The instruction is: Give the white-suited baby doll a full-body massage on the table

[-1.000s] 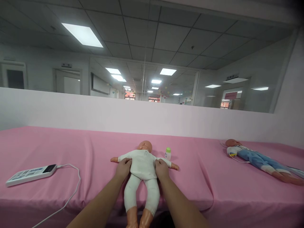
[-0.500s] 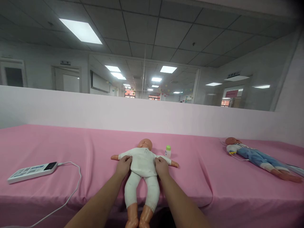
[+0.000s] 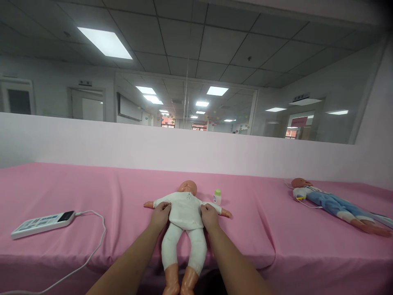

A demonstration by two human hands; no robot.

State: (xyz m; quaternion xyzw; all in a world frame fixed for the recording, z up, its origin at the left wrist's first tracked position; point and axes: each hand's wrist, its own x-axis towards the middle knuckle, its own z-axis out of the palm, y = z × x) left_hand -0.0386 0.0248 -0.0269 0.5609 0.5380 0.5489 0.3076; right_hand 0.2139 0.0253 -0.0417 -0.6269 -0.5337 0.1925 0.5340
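Observation:
A baby doll in a white suit (image 3: 185, 213) lies on its back on the pink-covered table (image 3: 123, 196), head away from me, arms spread, bare feet hanging over the near edge. My left hand (image 3: 159, 217) grips the doll's torso on its left side. My right hand (image 3: 209, 216) grips the torso on the other side, just under the arm. A small white bottle with a green cap (image 3: 217, 197) stands upright beside the doll's right arm.
A white power strip (image 3: 41, 224) with a trailing white cable (image 3: 92, 250) lies at the left. A second doll in blue clothes (image 3: 331, 203) lies at the far right. A low white partition (image 3: 184, 149) runs behind the table.
The doll and both hands hold nearly the same place; only the view shifted slightly.

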